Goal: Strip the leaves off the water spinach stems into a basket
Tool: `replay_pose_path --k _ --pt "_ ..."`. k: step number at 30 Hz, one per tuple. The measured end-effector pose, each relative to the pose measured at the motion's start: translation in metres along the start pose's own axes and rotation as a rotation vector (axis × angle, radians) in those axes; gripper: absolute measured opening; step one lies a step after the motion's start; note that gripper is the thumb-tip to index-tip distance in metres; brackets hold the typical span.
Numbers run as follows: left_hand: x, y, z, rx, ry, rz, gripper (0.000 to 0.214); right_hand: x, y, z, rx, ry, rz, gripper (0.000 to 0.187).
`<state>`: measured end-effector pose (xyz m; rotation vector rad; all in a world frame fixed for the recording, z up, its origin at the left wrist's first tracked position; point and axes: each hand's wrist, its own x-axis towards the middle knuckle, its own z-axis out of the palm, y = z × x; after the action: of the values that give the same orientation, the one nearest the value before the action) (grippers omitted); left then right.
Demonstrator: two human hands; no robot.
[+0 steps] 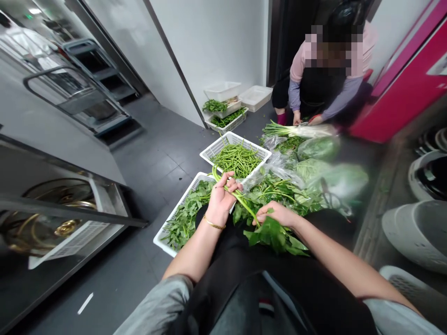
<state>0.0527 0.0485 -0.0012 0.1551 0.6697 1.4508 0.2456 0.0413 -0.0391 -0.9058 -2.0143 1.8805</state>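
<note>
A long green leafy stem (240,197) is held taut, gripped by the closed fingers of the left hand (221,200) and pinched by the right hand (274,215), over a white plastic basket (178,208) just below the fingers.

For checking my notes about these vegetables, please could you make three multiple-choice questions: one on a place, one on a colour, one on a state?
1. Where does the white basket of short green stems stand?
A) Beyond the white basket of leaves, farther from the person
B) On the person's lap
C) Inside the metal rack

2. What colour is the bracelet by the left hand?
A) Red
B) Blue
C) Gold

3. What is the left hand doing?
A) Resting open on the knee
B) Gripping green stalks
C) Holding a knife

1: A, it sits past the leaves, away from the person.
2: C, the band looks gold.
3: B, the fingers close around the stalks.
</note>
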Motion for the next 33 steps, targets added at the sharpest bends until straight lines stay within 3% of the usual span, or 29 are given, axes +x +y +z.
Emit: replay_pose_path --k 2,4,9,12,17,20,22,26,30,31,33 --pt "0.002 -0.006 -0.004 0.024 0.032 0.033 0.025 0.001 0.0 0.006 -0.038 -0.029 0.012 0.036" --pt "0.005 -0.006 -0.009 0.118 0.039 0.08 0.028 -0.002 -0.003 0.004 -0.125 0.043 0.009 0.032" --pt "0.008 0.015 -0.023 0.384 -0.06 0.005 0.041 -0.021 -0.01 -0.029 -0.204 0.292 -0.013 0.031" --pt "0.009 0.022 -0.027 0.392 -0.093 0.007 0.03 -0.03 -0.011 -0.037 -0.311 0.343 -0.052 0.035" --pt "0.005 0.011 -0.023 0.515 -0.177 -0.081 0.04 -0.03 -0.009 -0.011 -0.82 0.393 -0.199 0.034" --pt "0.002 0.0 -0.017 0.58 -0.2 -0.029 0.035 -0.025 -0.009 0.003 -1.069 0.359 -0.235 0.031" --pt "0.002 -0.007 -0.015 0.561 -0.162 0.039 0.03 -0.024 -0.012 0.004 -1.043 0.417 -0.297 0.033" --pt "0.002 -0.014 -0.017 0.42 -0.069 0.101 0.026 -0.037 -0.015 -0.011 -0.656 0.684 -0.383 0.034" --pt "0.004 0.005 -0.027 0.334 0.028 0.283 0.025 -0.073 -0.01 -0.031 -0.405 0.958 -0.233 0.028" --pt "0.004 0.011 -0.029 0.342 0.046 0.332 0.025 -0.08 -0.009 -0.034 -0.401 0.983 -0.186 0.028" --pt "0.003 0.02 -0.031 0.389 0.06 0.391 0.026 -0.087 -0.01 -0.035 -0.471 0.915 -0.11 0.027"
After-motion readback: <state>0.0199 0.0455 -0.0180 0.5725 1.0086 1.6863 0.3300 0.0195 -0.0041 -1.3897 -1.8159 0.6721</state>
